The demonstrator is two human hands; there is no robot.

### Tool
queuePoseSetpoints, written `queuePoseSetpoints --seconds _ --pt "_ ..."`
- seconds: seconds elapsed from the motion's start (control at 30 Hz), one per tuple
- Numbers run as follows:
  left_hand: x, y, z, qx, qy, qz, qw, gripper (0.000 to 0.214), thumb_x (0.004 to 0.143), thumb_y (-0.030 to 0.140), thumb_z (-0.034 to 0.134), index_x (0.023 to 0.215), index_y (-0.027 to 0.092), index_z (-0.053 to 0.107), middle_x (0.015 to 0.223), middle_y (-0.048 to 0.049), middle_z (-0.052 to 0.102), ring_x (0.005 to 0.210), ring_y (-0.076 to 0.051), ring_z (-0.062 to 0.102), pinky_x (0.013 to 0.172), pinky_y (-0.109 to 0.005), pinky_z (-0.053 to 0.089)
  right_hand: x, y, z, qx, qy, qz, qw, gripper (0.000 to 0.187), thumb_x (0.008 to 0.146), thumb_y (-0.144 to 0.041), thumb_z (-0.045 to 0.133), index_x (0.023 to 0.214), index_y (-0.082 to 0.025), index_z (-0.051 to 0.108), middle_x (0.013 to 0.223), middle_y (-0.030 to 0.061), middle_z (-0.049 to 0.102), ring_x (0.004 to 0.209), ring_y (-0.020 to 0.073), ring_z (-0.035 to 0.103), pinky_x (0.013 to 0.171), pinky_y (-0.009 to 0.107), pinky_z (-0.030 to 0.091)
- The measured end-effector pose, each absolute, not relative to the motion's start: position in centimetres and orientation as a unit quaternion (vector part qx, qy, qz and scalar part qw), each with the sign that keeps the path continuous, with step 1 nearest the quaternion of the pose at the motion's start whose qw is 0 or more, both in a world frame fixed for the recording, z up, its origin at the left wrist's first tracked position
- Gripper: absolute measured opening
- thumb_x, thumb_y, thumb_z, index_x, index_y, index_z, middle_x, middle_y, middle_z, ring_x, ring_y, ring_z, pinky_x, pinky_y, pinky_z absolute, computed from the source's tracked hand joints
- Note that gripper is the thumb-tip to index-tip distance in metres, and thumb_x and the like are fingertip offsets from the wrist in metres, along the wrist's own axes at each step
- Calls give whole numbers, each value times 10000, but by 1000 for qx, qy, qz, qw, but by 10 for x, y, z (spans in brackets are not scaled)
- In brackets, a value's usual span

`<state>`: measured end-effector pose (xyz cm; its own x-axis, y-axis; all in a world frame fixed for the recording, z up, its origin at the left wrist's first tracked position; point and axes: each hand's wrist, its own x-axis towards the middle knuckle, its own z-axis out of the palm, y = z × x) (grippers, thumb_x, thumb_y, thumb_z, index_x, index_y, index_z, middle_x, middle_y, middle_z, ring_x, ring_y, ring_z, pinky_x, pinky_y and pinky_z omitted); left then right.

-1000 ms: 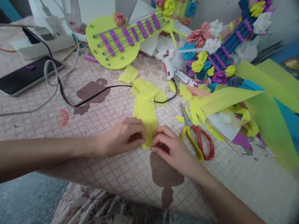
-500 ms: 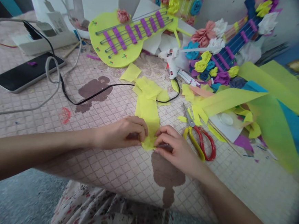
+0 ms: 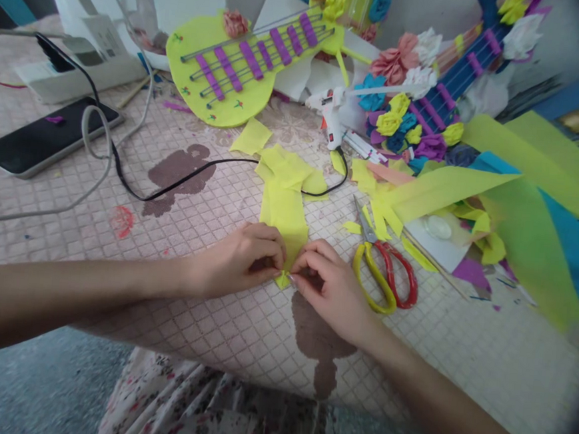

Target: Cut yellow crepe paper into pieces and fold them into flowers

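A long yellow paper strip [image 3: 285, 206] lies on the pink patterned tablecloth [image 3: 219, 345], running away from me. My left hand [image 3: 238, 260] and my right hand [image 3: 331, 287] meet at its near end. Both pinch the folded tip of the strip between curled fingers. Yellow-and-red scissors [image 3: 385, 271] lie just right of my right hand.
A white glue gun [image 3: 330, 116] with a black cord [image 3: 182, 182] sits behind the strip. Yellow paper guitar [image 3: 231, 72], paper flowers [image 3: 397, 118] and a blue guitar at the back. Phone [image 3: 40, 137] and power strip [image 3: 75, 73] at left. Green and blue paper sheets [image 3: 530, 216] at right.
Both hands stay on the strip's near end, working it tighter; less of the yellow tip shows between the fingers. The view has shifted slightly.
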<state>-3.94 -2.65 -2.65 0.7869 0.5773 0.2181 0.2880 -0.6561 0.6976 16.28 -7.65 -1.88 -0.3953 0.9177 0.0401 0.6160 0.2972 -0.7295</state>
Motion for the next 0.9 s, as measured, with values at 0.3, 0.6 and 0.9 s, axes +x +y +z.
queuePoseSetpoints --seconds 0.3,0.6,0.9 --pt "-36 -30 -25 875 271 218 336 85 815 89 533 825 127 609 845 -67 606 809 -158 562 771 -305 467 162 -76 -21 -501 -771 316 233 136 797 -74 572 775 -200 526 909 25 507 852 161 537 748 305 450" --pt "-37 -29 -26 880 264 224 326 95 807 77 535 813 133 612 851 -60 604 808 -149 557 766 -289 460 163 -76 -25 -497 -780 300 234 142 794 -68 554 774 -204 521 905 31 507 837 167 532 722 308 454" --pt "-34 -31 -29 880 274 237 307 87 799 86 540 787 143 604 830 -53 608 792 -152 561 743 -292 462 162 -76 -23 -498 -783 296 226 137 804 -78 558 779 -207 519 905 31 510 841 173 530 726 317 452"
